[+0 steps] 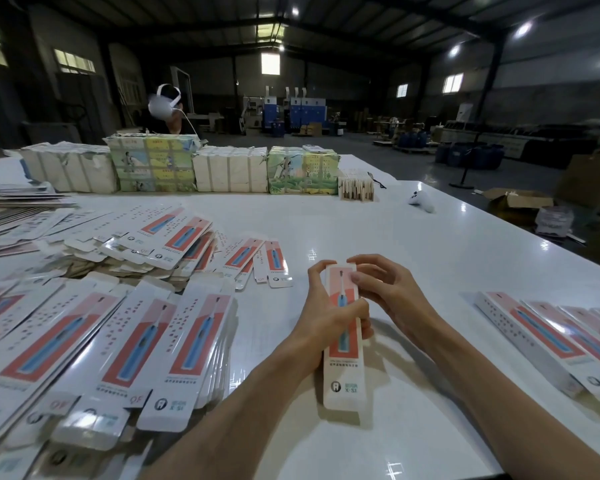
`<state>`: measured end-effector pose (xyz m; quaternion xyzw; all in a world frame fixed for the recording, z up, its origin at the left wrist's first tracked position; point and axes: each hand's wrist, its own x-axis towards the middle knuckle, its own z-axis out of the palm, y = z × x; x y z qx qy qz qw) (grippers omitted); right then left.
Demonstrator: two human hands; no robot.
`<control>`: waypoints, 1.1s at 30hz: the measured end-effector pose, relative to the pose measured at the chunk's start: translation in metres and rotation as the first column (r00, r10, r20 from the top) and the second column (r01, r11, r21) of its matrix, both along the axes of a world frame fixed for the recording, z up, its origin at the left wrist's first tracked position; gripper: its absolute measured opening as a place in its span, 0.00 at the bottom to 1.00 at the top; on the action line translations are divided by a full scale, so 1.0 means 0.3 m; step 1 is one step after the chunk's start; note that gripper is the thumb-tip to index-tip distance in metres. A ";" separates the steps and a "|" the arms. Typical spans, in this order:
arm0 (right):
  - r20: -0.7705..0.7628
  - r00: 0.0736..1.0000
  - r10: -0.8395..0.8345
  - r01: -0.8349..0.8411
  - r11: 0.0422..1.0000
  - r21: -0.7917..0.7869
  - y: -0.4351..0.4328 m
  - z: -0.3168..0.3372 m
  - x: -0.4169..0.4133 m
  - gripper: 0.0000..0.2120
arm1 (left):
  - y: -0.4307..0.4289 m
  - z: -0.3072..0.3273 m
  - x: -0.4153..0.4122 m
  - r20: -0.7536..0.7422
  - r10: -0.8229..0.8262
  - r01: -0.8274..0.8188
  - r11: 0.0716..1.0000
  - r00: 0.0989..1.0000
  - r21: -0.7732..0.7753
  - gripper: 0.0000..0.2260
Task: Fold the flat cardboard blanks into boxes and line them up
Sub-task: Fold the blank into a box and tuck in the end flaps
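— Holding anything, those hands?
— Both: left hand (329,306) grips the box (343,375) mid-length, right hand (388,289) pinches its far end, at the white table (430,244), between flat blanks (118,341) and finished boxes (551,334).

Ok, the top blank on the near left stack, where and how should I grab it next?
Probably take the top blank by its near, rounded end: it appears to jut past the ones beneath, leaving a free edge to pinch. Come in from the right, over the bare table; it lies flat, so its middle offers no grip.
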<state>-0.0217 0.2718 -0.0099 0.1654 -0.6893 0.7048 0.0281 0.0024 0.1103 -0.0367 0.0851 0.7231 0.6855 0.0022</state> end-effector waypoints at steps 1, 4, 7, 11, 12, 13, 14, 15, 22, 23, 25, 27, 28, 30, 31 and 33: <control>-0.011 1.000 0.004 -0.004 1.000 0.000 0.004 -0.002 -0.002 0.14 | 0.001 0.000 0.002 0.009 -0.013 0.013 1.000 1.000 0.016 0.37; -0.042 0.999 0.019 -0.019 1.000 0.007 0.021 -0.005 -0.007 0.09 | 0.002 0.004 0.012 0.038 -0.054 0.051 0.996 0.998 0.076 0.37; -0.053 0.998 0.017 -0.016 1.000 0.025 0.020 -0.013 -0.009 0.10 | 0.001 0.004 0.017 0.046 -0.056 0.052 0.995 0.997 0.087 0.37; -0.044 0.998 -0.039 0.041 0.997 0.064 0.001 -0.019 0.006 0.16 | 0.005 0.002 0.009 0.094 -0.004 -0.002 0.997 0.996 0.072 0.40; -0.058 0.997 -0.060 0.065 0.994 0.091 -0.004 -0.017 0.010 0.17 | 0.005 0.004 0.004 0.131 -0.017 0.001 0.993 0.991 0.118 0.41; -0.085 0.993 -0.082 0.093 0.987 0.135 -0.008 -0.013 0.013 0.18 | 0.004 0.009 0.000 0.168 -0.033 0.004 0.986 0.985 0.169 0.40; -0.132 0.986 -0.104 0.129 0.972 0.195 -0.013 -0.012 0.014 0.19 | 0.002 0.012 -0.002 0.197 -0.041 -0.002 0.977 0.979 0.212 0.37; -0.200 0.972 -0.125 0.177 0.948 0.264 -0.016 -0.015 0.014 0.18 | 0.000 0.016 -0.002 0.218 -0.040 -0.017 0.967 0.975 0.253 0.35; -0.498 0.867 0.024 0.365 0.650 0.666 -0.026 -0.026 0.044 0.19 | 0.012 0.042 0.003 0.261 -0.141 -0.037 0.816 0.955 0.576 0.23; -0.516 0.856 0.045 0.398 0.581 0.710 -0.028 -0.023 0.050 0.21 | 0.008 0.045 0.003 0.253 -0.151 -0.020 0.823 0.956 0.568 0.19; -0.500 0.863 0.068 0.403 0.503 0.764 -0.035 -0.019 0.061 0.25 | -0.001 0.050 0.010 0.208 -0.178 0.035 0.834 0.962 0.551 0.17; -0.443 0.896 0.027 0.353 0.561 0.749 -0.023 -0.007 0.070 0.27 | -0.001 0.062 0.024 0.156 -0.199 0.094 0.855 0.968 0.510 0.18; -0.434 0.901 0.001 0.348 0.596 0.723 -0.001 0.001 0.073 0.26 | 0.001 0.063 0.029 0.111 -0.186 0.121 0.894 0.976 0.431 0.18; -0.442 0.895 -0.063 0.387 0.601 0.699 0.063 0.019 0.080 0.27 | 0.006 0.056 0.044 -0.006 -0.139 0.139 0.983 0.990 0.120 0.18; -0.442 0.890 -0.107 0.417 0.581 0.699 0.101 0.026 0.085 0.28 | 0.009 0.045 0.049 -0.069 -0.125 0.120 0.990 0.990 -0.068 0.17; -0.446 0.873 -0.197 0.481 0.502 0.719 0.182 0.029 0.091 0.29 | 0.013 0.018 0.055 -0.200 -0.169 0.069 0.901 0.965 -0.428 0.13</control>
